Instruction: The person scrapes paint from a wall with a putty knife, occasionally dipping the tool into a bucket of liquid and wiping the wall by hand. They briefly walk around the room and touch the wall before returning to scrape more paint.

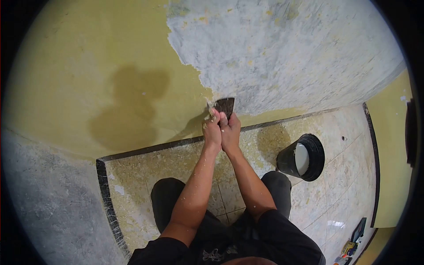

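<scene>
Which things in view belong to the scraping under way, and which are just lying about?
Job in hand:
- scraper, in left hand and right hand
- yellow paint, partly stripped
- bucket of pale liquid, probably

Lying about:
- loose flakes
- yellow item and black item, lower right, too small to identify

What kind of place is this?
Probably a tiled room indoors under renovation: the yellow wall is partly stripped to a pale surface, flakes litter the tiled floor, and a black bucket of whitish liquid stands nearby.
</scene>
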Demonstrator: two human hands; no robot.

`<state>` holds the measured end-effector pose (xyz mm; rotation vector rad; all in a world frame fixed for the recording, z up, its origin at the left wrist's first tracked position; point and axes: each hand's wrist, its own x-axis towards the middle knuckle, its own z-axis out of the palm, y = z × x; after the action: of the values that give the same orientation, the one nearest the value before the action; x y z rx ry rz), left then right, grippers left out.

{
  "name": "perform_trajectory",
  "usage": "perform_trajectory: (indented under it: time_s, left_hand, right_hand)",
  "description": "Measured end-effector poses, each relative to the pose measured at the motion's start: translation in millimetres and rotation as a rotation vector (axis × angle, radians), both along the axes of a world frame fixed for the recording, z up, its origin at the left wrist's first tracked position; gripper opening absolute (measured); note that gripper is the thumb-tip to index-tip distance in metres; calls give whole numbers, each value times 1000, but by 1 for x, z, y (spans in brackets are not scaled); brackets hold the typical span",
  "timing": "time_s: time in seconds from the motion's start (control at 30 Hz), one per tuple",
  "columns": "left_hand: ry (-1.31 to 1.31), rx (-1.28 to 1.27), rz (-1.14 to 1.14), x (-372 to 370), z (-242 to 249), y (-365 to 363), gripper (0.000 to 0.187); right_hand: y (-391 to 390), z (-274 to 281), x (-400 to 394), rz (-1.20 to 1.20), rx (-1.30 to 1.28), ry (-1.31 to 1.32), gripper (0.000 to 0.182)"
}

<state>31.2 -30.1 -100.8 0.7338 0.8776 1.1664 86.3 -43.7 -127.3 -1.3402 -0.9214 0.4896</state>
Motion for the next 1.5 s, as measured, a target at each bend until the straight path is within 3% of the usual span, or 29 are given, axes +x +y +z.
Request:
perform_trajectory:
  time_s: [0.17, 0.43, 0.6, 0.67, 0.77, 0.8, 0.93, 1.03, 1.17, 1.27, 1.43, 1.5]
  left_hand:
    - [53, -129, 8, 1, -2, -8, 27]
    - [33, -31, -18, 1, -24, -2, 22]
    - [-4, -175, -93, -4, -5, -2, 22]
    - [-34, -102, -15, 0, -4, -2, 25]
    - [55, 64, 2, -5, 36, 8, 28]
    - [-9, 12, -24, -7, 40, 8, 30]
    - [80, 110, -4, -7, 12, 7, 33]
    - [93, -28, -52, -3, -13, 3, 22]
    - [17, -33, -80, -2, -1, 0, 26]
    - [-16, -46, -53, -6, 40, 1, 26]
    - [-40, -11, -34, -7, 21, 5, 30]
    - [3, -7, -25, -2, 5, 5, 32]
  right_hand:
    - [-6, -20, -2, 39, -12, 192, 15]
    - [-9, -20, -6, 38, -42, 212, 18]
    - [-11, -7, -3, 29, -133, 75, 22]
    - [-7, -8, -1, 45, -53, 39, 24]
    - [2, 43, -8, 70, 46, 109, 18]
    - [6, 41, -11, 63, 71, 147, 17]
    - [1, 11, -13, 14, 46, 122, 17]
    - [-4, -9, -8, 2, -31, 197, 16]
    - [-9, 5, -3, 1, -54, 146, 16]
    - [-3, 43, -7, 34, 7, 119, 17]
    - [3, 32, -8, 12, 7, 53, 17]
    - [-2, 12, -7, 45, -21, 186, 16]
